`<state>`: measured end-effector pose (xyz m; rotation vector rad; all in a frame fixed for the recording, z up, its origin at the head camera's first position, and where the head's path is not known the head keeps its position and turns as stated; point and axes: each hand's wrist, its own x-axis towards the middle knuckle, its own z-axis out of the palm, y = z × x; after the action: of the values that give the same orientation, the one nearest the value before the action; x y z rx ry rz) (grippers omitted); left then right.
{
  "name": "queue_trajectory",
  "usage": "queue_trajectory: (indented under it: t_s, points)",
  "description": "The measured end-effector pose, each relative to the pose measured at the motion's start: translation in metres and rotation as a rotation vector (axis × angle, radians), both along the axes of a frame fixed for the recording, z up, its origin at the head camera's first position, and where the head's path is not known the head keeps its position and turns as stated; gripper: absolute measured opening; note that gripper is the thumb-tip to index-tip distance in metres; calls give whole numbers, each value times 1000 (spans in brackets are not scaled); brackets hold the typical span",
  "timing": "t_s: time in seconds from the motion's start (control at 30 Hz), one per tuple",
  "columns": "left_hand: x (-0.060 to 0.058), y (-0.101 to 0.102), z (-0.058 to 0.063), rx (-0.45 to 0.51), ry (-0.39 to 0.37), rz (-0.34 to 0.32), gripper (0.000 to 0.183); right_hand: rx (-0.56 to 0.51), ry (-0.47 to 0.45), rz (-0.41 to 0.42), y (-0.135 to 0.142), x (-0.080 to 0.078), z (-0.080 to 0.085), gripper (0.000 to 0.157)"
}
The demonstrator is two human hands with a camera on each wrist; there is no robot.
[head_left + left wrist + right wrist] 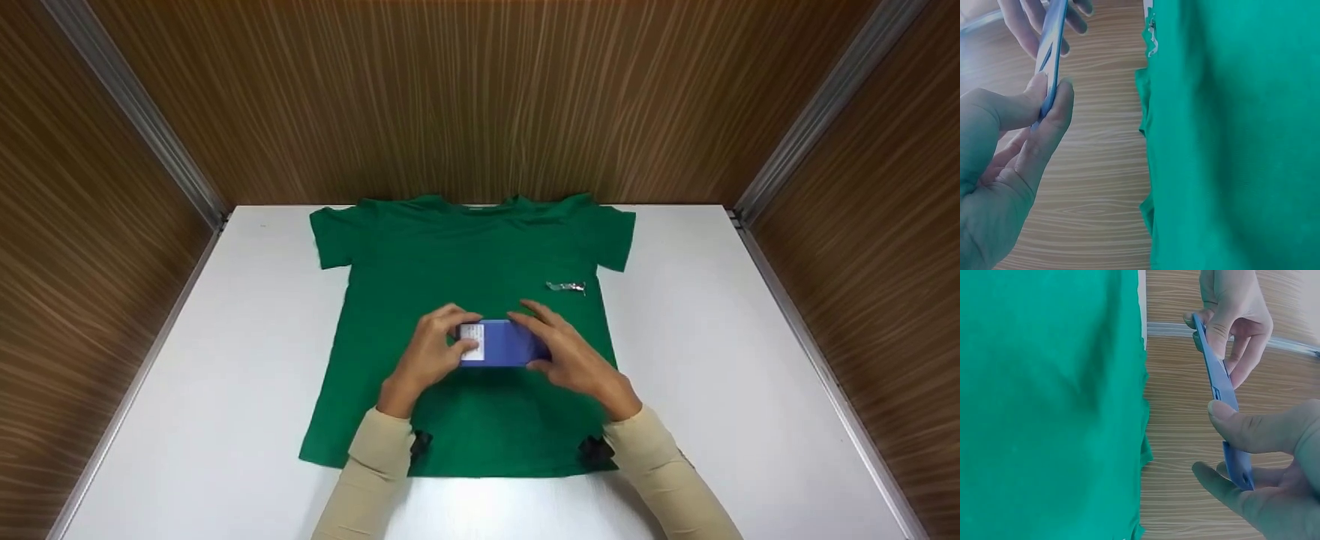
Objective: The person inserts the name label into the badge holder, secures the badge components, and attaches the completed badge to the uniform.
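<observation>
In the head view, the left hand [429, 348] and right hand [577, 361] hold a blue box [504, 345] between them over a green shirt [465, 262], with a silvery strip [567, 286] lying on the shirt. The left wrist view shows left thumb and fingers pinching one end; in the right wrist view, right thumb and fingers grip the other.

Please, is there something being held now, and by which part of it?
A flat blue object: the left hand pinches the end with the white label, and the right hand holds the opposite end.
</observation>
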<state>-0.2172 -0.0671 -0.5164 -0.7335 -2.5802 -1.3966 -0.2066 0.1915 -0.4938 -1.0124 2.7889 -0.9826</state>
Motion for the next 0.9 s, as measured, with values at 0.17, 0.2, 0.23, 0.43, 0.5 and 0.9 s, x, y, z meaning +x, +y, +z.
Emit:
queue_trajectory:
  t_s: [0.17,0.2,0.23,0.43,0.5,0.9]
  points:
    - [-1,-2,0,20,14,14,30,-118,-18,-34,1,-2,0,65]
    - [-1,-3,0,26,20,17,30,-149,-22,-48,2,-2,0,63]
    - [-1,-3,0,32,23,21,30,-178,-23,-68,2,-3,0,60]
    - [-2,-3,-1,55,33,55,32,-261,-87,-239,5,-5,2,48]
    - [-2,-3,0,62,36,64,32,-279,-147,-277,6,-4,4,47]
    - [-1,-1,1,72,39,61,33,-333,-163,-303,4,-3,1,37]
